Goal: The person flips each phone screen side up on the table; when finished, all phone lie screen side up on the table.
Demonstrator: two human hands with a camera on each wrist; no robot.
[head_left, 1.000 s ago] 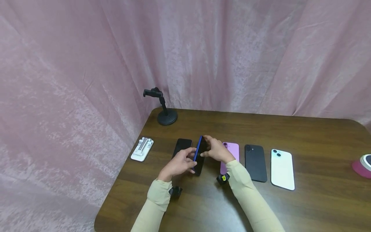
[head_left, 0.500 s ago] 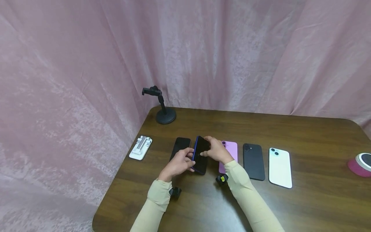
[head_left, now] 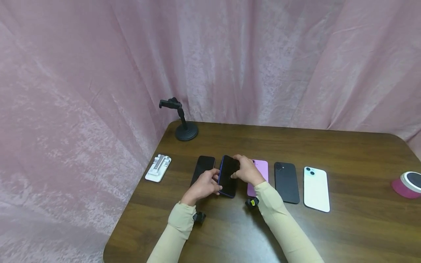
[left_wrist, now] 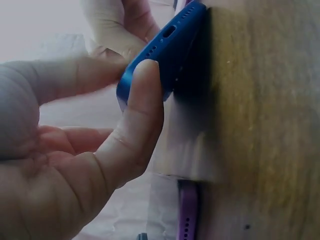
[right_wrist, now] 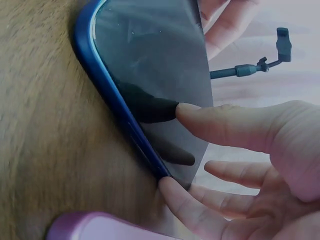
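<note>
A blue-edged smartphone (head_left: 228,182) with a dark screen is tilted over the wooden table, held from both sides. My left hand (head_left: 204,184) pinches its left edge near the bottom end, where the charging port shows in the left wrist view. On the other side my right hand (head_left: 249,171) grips the upper right part. In the right wrist view that thumb presses the screen (right_wrist: 150,60) and a fingertip is at the blue edge. A black phone (head_left: 203,168) lies to the left, partly behind my left hand. The purple phone (head_left: 262,168) lies partly under my right forearm.
Farther right lie a dark grey phone (head_left: 287,182) and a white phone (head_left: 316,190). At far left is a white folding stand (head_left: 158,168); a black phone holder (head_left: 186,131) stands behind it. A pink and white round object (head_left: 408,185) sits at the right edge.
The blue-edged phone has been tilted from nearly on edge to flatter, its screen turning upward toward the camera. Both hands keep hold of it. The head view has shifted slightly.
</note>
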